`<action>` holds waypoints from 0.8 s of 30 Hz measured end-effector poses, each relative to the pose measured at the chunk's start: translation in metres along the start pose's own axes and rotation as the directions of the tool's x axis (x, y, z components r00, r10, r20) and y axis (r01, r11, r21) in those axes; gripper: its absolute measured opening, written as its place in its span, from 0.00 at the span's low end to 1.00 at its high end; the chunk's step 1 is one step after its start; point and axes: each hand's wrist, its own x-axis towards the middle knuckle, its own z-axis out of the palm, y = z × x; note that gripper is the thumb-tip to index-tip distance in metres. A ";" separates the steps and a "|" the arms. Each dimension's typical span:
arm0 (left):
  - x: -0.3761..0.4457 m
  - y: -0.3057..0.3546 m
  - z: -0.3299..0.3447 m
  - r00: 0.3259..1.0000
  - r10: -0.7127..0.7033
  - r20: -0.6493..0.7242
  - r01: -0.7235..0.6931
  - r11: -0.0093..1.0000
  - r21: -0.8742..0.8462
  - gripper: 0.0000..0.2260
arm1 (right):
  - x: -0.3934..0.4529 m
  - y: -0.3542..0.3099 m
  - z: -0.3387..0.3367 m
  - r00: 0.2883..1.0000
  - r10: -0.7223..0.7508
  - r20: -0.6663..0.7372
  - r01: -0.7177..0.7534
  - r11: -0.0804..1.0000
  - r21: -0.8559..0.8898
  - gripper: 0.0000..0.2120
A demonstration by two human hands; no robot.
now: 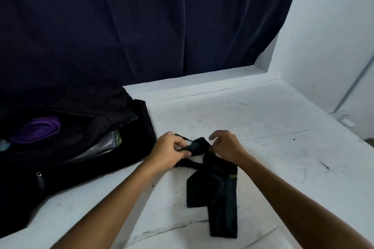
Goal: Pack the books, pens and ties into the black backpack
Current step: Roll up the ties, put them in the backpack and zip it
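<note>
Both hands work at the knot end of a black tie [214, 186] that lies on the white table [273, 127] just to the right of the black backpack [113, 147]. In the head view, the left hand [169, 150] has its thumb and forefinger curled round the rolled narrow part of the tie, pinching it. The right hand [226, 146] sits on the far side of that same bunched part with its fingers bent over it; whether the fingertips truly grasp the cloth cannot be told, since the tie hides the contact. From the bunched part the tie runs back toward the person in two flat overlapping lengths, the broader one bearing a thin yellowish stripe across it, and both lengths rest on the table.

The backpack lies on its side with its main compartment gaping toward the camera. Inside it, toward the left, sits a coiled purple tie [37, 130], and beside that, at the picture's left edge, a small pale blue thing too blurred to name. Nearer the opening's right side a glossy book cover [97, 147] with a green edge shows, lying flat within the bag. A zip pull [39, 180] hangs on the backpack's front face. Behind the backpack hangs a dark navy curtain [141, 16], and a white wall [334, 36] stands to its right.
</note>
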 end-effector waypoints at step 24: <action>0.057 0.084 -0.054 0.927 -0.373 0.028 0.214 0.468 -0.858 0.08 | -0.047 -0.051 -0.021 0.824 -0.455 0.337 0.122 0.724 0.679 0.06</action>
